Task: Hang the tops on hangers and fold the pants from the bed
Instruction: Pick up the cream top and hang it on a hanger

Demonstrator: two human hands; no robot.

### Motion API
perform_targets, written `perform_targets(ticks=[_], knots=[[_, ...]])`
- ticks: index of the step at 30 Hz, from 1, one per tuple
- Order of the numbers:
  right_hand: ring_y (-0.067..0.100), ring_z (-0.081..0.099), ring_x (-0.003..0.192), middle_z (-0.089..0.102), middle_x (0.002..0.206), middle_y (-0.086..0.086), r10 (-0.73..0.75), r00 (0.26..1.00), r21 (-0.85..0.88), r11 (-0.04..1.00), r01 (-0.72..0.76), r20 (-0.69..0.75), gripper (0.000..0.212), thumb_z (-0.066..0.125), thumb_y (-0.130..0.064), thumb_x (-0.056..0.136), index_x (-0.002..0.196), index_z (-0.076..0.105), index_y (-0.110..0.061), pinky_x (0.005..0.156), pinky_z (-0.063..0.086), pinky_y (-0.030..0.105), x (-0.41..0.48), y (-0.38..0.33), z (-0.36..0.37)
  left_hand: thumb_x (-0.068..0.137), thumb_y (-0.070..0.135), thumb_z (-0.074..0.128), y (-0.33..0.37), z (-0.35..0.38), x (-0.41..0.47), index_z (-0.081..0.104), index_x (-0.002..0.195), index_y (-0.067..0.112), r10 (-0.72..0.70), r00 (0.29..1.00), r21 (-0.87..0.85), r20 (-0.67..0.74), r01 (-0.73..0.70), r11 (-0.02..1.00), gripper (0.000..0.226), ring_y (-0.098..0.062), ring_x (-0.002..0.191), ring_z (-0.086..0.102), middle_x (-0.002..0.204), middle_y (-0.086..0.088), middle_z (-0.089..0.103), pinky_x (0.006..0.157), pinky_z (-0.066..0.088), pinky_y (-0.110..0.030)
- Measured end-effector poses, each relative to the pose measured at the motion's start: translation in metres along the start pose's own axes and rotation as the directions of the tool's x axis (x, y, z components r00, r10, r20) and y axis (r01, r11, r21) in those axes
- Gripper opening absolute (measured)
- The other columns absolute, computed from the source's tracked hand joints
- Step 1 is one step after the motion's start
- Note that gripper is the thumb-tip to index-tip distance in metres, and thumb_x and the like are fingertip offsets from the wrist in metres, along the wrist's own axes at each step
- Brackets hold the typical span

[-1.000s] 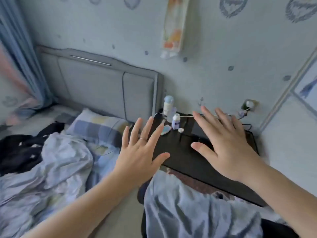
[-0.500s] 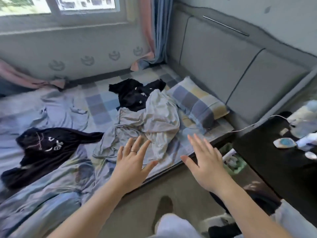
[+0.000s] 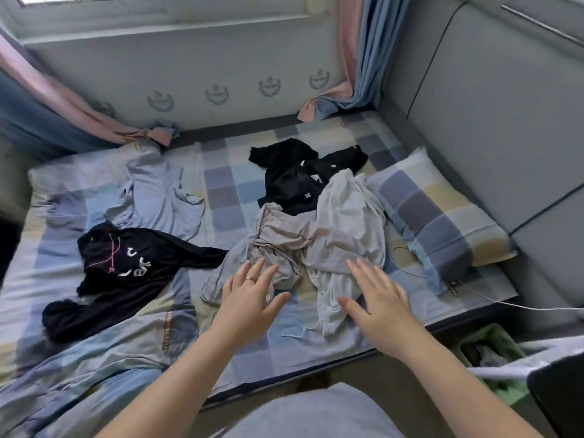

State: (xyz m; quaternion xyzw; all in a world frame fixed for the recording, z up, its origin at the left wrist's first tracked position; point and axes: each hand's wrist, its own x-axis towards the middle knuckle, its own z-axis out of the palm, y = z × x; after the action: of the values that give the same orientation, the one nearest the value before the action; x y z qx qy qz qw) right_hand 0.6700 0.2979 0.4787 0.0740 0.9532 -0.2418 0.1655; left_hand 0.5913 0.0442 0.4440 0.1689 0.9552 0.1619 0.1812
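Several garments lie on the checked bed (image 3: 227, 188). A crumpled pale grey garment (image 3: 319, 241) sits in the middle, partly covering a black top with white marks (image 3: 300, 175). A black hooded top with pink cord (image 3: 126, 267) lies to the left, and a light blue garment (image 3: 155, 191) is spread behind it. My left hand (image 3: 249, 298) and my right hand (image 3: 376, 298) hover with fingers straight over the near edge of the grey garment, holding nothing. No hangers are visible.
A checked pillow (image 3: 439, 216) lies at the right against the grey padded headboard (image 3: 489, 105). A white cable (image 3: 505, 303) runs off the bed's right corner. A green basket (image 3: 486, 346) stands on the floor at the right. Curtains (image 3: 360, 58) hang by the window wall.
My view has swung left from the dark bedside table to the bed. Both hands stayed spread and now hover over the grey garment.
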Motion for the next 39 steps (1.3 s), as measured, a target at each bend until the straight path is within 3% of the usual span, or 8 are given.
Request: perform_targets(ticks=[6, 12, 23, 31, 36, 39], knots=[[0.011, -0.006, 0.154, -0.003, 0.167, -0.018, 0.002, 0.999, -0.003, 1.0, -0.002, 0.032, 0.069, 0.03, -0.065, 0.098, 0.156, -0.003, -0.047, 0.123, 0.003, 0.047, 0.078, 0.008, -0.006, 0.098, 0.068, 0.033, -0.015, 0.002, 0.062, 0.019, 0.157, 0.04, -0.049, 0.998, -0.047, 0.046, 0.051, 0.998, 0.067, -0.017, 0.154, -0.001, 0.168, 0.007, 0.011, 0.122, 0.008, -0.045], [0.012, -0.005, 0.154, -0.003, 0.167, -0.018, 0.047, 0.998, -0.014, 0.999, -0.047, 0.043, 0.068, 0.03, -0.063, 0.099, 0.157, -0.001, -0.045, 0.122, 0.002, 0.047, 0.156, 0.022, 0.036, 0.098, 0.066, 0.033, -0.058, 0.035, 0.137, 0.023, 0.156, 0.039, -0.04, 0.994, -0.051, 0.1, 0.045, 0.998, 0.065, -0.019, 0.154, 0.002, 0.167, 0.007, 0.014, 0.122, 0.01, -0.044], [0.02, 0.011, 0.154, 0.012, 0.168, -0.009, 0.365, 0.914, 0.044, 0.925, -0.377, 0.177, 0.069, 0.038, -0.057, 0.101, 0.159, 0.009, -0.035, 0.121, 0.016, 0.051, 0.3, 0.031, 0.159, 0.097, 0.065, 0.039, -0.191, 0.102, 0.282, 0.027, 0.155, 0.039, 0.004, 0.93, 0.005, 0.368, -0.007, 1.0, 0.065, -0.023, 0.152, 0.013, 0.165, 0.004, 0.023, 0.12, 0.018, -0.047], [0.027, 0.023, 0.149, 0.02, 0.166, -0.005, 0.424, 0.864, 0.153, 0.868, -0.473, 0.27, 0.073, 0.051, -0.047, 0.099, 0.16, 0.012, -0.033, 0.118, 0.026, 0.047, 0.397, 0.052, 0.267, 0.09, 0.059, 0.06, -0.276, 0.206, 0.37, 0.022, 0.156, 0.029, -0.176, 0.869, -0.009, 0.463, 0.204, 0.979, 0.082, -0.031, 0.148, 0.022, 0.163, -0.003, 0.024, 0.117, 0.027, -0.048], [0.027, 0.024, 0.15, 0.019, 0.166, 0.001, 0.359, 0.862, 0.187, 0.877, -0.443, 0.358, 0.088, 0.064, -0.041, 0.094, 0.161, 0.01, -0.027, 0.12, 0.026, 0.041, 0.449, 0.054, 0.342, 0.082, 0.056, 0.067, -0.317, 0.26, 0.394, 0.009, 0.156, 0.028, -0.412, 0.856, 0.0, 0.311, 0.434, 0.901, 0.097, -0.036, 0.148, 0.016, 0.166, -0.006, 0.008, 0.119, 0.02, -0.05], [0.028, 0.025, 0.15, 0.017, 0.166, 0.003, 0.35, 0.828, 0.17, 0.872, -0.459, 0.437, 0.099, 0.071, -0.042, 0.089, 0.16, 0.003, -0.028, 0.12, 0.027, 0.042, 0.468, 0.046, 0.379, 0.089, 0.047, 0.06, -0.343, 0.278, 0.395, 0.004, 0.156, 0.031, -0.483, 0.831, -0.026, 0.275, 0.509, 0.86, 0.09, -0.039, 0.134, 0.038, 0.157, -0.014, 0.027, 0.11, 0.033, -0.049]])
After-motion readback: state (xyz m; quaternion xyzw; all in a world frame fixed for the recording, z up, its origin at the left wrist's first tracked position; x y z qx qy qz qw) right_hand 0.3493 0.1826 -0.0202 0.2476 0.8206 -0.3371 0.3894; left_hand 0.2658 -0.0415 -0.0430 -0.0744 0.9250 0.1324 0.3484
